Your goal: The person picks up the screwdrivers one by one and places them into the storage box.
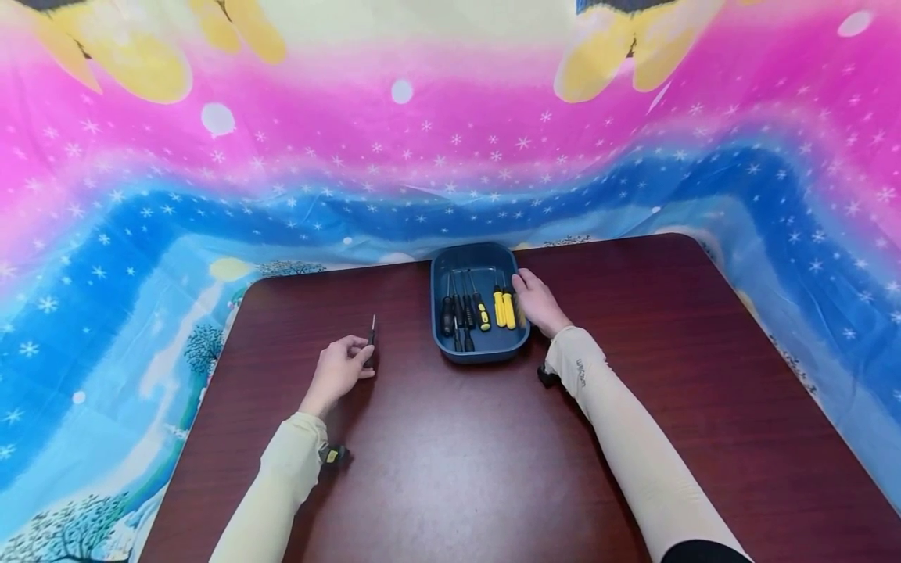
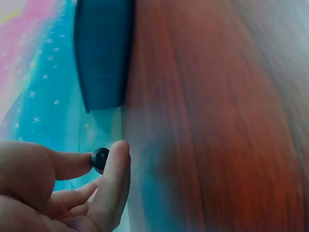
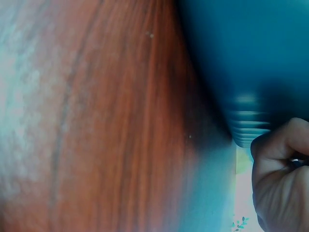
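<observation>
My left hand (image 1: 339,371) pinches a small dark-handled screwdriver (image 1: 372,344) between thumb and fingers, its thin shaft pointing away from me. In the left wrist view the black round handle end (image 2: 99,159) shows between the fingers. A dark blue plastic box (image 1: 479,356) stands at the table's far edge. Its right rim is gripped by my right hand (image 1: 538,303); those fingertips are partly hidden. Inside the box lie several black screwdrivers (image 1: 447,317), one black-and-yellow screwdriver (image 1: 482,317) and yellow-handled screwdrivers (image 1: 508,311). A blurred yellowish shape shows beside the right hand.
The dark red-brown wooden table (image 1: 436,461) has rounded far corners. Behind and beside it hangs a pink and blue patterned cloth (image 1: 352,180). Each wrist carries a small black camera, such as the left camera (image 1: 335,454).
</observation>
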Available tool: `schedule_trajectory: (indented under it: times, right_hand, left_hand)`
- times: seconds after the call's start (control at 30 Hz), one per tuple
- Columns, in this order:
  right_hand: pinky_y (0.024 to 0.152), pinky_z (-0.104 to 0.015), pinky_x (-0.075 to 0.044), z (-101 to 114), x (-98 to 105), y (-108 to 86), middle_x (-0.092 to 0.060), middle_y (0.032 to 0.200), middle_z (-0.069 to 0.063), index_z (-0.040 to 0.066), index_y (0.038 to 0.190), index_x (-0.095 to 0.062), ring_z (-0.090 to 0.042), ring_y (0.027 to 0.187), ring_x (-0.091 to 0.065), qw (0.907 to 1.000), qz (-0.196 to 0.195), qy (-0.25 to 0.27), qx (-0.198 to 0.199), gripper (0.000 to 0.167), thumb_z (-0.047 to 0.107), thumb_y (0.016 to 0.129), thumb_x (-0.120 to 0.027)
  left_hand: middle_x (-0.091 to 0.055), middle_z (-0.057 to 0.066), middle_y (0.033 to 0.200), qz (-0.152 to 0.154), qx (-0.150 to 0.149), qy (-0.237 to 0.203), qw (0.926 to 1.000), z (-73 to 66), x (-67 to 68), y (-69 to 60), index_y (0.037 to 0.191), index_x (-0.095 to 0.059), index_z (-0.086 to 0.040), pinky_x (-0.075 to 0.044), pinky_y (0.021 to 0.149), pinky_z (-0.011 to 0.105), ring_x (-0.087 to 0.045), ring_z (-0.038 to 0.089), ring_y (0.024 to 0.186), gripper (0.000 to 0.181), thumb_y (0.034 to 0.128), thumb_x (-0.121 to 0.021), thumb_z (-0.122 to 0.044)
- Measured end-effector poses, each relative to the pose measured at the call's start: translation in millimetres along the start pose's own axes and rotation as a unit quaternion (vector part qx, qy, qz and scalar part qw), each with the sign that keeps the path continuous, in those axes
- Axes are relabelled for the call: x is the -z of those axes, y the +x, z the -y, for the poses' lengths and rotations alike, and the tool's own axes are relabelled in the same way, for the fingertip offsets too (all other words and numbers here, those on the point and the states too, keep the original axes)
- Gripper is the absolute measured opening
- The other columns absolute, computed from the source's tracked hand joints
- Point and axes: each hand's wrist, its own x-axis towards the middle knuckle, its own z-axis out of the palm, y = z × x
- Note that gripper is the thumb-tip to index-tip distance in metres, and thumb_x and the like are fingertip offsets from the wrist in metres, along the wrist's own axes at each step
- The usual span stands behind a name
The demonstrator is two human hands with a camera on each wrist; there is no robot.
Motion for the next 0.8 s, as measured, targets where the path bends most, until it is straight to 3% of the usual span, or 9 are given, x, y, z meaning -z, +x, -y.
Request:
schedule_trajectory:
  times: [0.13,0.27,0.5,0.8]
  right_hand:
    - [0.129,-0.053,-0.017,0.3,0.5,-0.5,-0.015,0.174,-0.012,0.009,0.167,-0.013,-0.032,0.161,-0.014,1.0,0.0,-0.002,-0.003,0.067,0.045,0.113,-0.028]
    - [0.129,-0.053,-0.016,-0.1,0.5,0.0,-0.014,0.174,-0.012,0.009,0.167,-0.012,-0.032,0.161,-0.013,1.0,0.001,-0.002,-0.005,0.066,0.043,0.113,-0.028]
    - [0.129,-0.053,-0.016,-0.2,-0.2,-2.1,-0.013,0.174,-0.012,0.009,0.168,-0.011,-0.033,0.161,-0.013,1.0,0.001,0.003,-0.006,0.066,0.043,0.113,-0.028]
    - [0.129,-0.053,-0.016,1.4,-0.4,-1.5,-0.013,0.174,-0.013,0.008,0.167,-0.011,-0.034,0.161,-0.013,1.0,0.001,-0.001,-0.004,0.066,0.043,0.113,-0.028]
  left_hand:
    - [-0.066,0.021,0.11,0.029,0.03,-0.115,0.9925,-1.2,0.3,2.6,0.13,-0.059,0.01,-0.063,0.075,0.031,-0.074,0.016,0.076,0.032,0.1063,-0.057,-0.012]
    - [-0.064,0.014,0.107,0.058,0.039,-0.173,0.9824,-2.4,1.2,2.8,0.131,-0.056,0.012,-0.063,0.079,0.031,-0.071,0.012,0.08,0.034,0.1069,-0.056,-0.012]
    - [-0.066,0.009,0.102,0.08,0.036,-0.199,0.976,-2.6,0.4,2.1,0.131,-0.055,0.009,-0.063,0.084,0.035,-0.072,0.013,0.081,0.034,0.1059,-0.059,-0.014]
    - [-0.066,0.025,0.116,0.09,0.02,-0.21,0.9734,-8.2,-1.1,4.3,0.127,-0.055,0.009,-0.06,0.092,0.043,-0.072,0.017,0.091,0.028,0.1054,-0.058,-0.008]
